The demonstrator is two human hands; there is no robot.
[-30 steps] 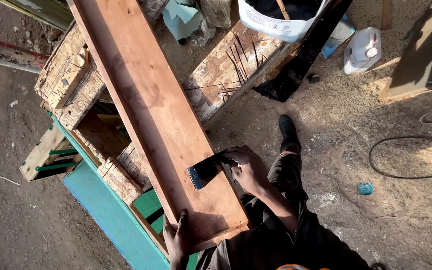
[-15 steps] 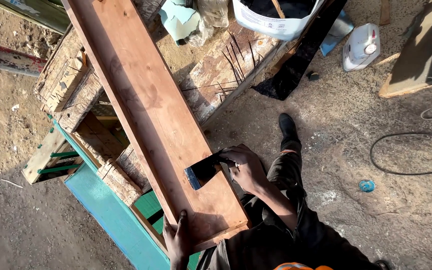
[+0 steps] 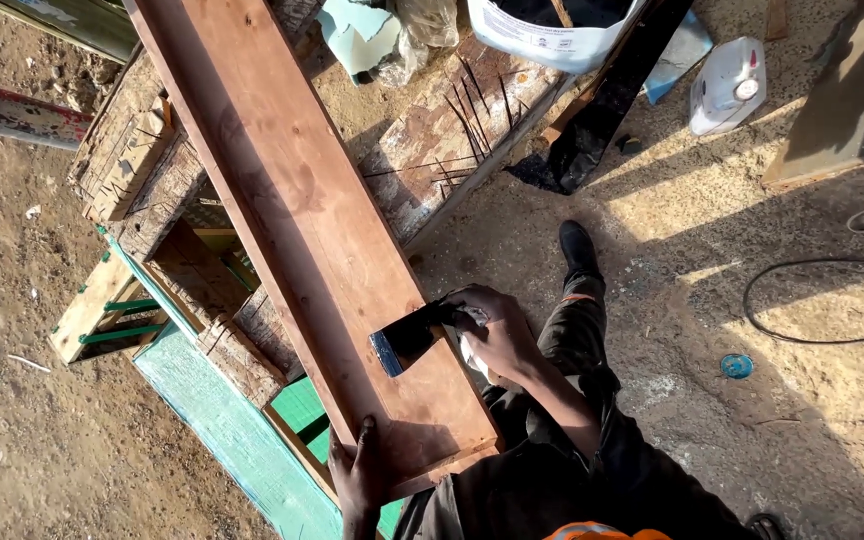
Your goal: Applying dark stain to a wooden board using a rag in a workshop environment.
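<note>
While the left hand (image 3: 360, 478) grips the near end, the right hand (image 3: 497, 335) presses a wide brush (image 3: 407, 338) on a long reddish plank (image 3: 297, 215).

Plank: smooth, flat, rectangular wood, running from top centre down to lower centre of frame, resting on rough weathered boards (image 3: 142, 165) and a teal-green frame (image 3: 222, 430). Right fingers clamped on the brush handle with a pale rag; dark bristle head flat on the plank, centre frame. Left fingers curled over the plank's end edge. Sandy ground; white bucket (image 3: 552, 30) top centre, white plastic jug (image 3: 727, 85) upper right, black cable (image 3: 812, 300) right.
</note>
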